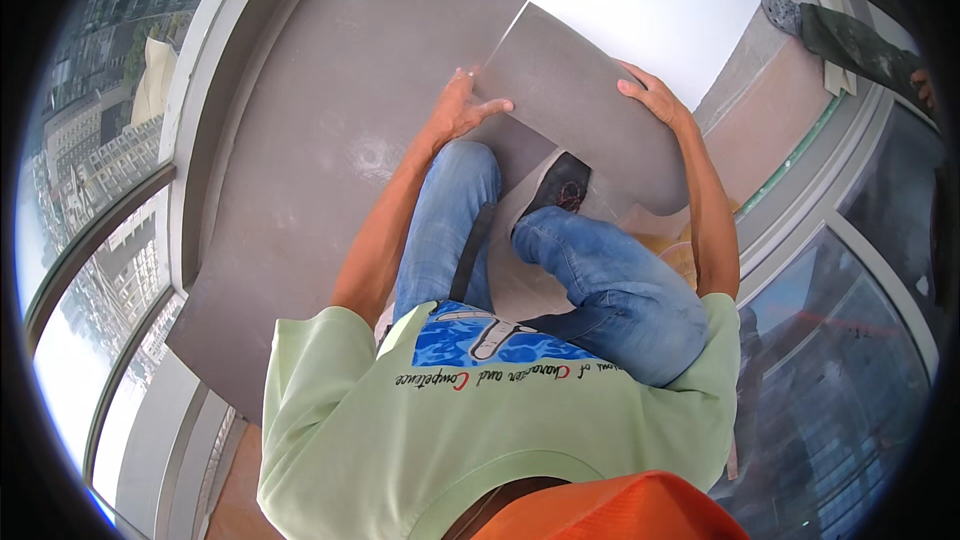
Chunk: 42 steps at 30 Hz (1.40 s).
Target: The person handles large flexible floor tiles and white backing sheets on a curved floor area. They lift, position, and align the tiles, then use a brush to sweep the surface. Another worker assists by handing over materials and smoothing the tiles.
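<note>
A grey flexible sheet (590, 110), which looks like vinyl flooring, curves up in a partial roll in front of my knees. My right hand (655, 98) is closed over its right edge, the thumb on the near side. Beside its left edge, my left hand (462, 112) rests with the thumb stretched out and the fingers extended. The left fingertips lie along the seam where the sheet meets the grey flooring (340, 70). Past the curled sheet lies a bright white surface (650, 0); I cannot tell whether it belongs to the same sheet.
Curved windows (110, 210) run along the left, with a white frame. Glass panels (830, 370) stand at the right. Another person's leg (850, 40) and shoe (780, 12) are at the upper right. My black shoe (565, 185) is close under the sheet.
</note>
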Each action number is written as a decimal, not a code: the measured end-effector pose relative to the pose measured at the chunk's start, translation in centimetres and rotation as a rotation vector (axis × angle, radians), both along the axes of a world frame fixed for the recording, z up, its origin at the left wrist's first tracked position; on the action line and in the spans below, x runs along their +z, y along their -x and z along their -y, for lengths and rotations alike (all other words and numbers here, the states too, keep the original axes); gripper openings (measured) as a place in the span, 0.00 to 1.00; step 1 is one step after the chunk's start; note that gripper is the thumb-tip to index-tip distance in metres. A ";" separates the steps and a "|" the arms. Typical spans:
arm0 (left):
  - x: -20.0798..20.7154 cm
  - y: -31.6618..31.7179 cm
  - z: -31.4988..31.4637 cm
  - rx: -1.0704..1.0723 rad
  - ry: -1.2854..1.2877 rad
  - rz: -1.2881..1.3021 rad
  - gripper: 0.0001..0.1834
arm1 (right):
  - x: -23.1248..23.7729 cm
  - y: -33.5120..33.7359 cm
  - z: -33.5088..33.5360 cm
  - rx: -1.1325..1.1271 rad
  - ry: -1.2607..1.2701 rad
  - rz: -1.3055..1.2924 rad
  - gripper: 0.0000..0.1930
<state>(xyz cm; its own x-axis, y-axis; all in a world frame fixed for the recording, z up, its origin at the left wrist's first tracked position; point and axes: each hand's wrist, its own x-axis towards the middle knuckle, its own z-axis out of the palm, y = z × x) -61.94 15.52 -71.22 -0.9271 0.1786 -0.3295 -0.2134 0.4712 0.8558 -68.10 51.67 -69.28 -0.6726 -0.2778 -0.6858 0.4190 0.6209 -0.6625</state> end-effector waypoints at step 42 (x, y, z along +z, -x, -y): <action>2.6 -4.5 -0.4 0.317 -0.256 0.009 0.17 | 1.0 0.1 2.0 0.021 -0.101 -0.114 0.41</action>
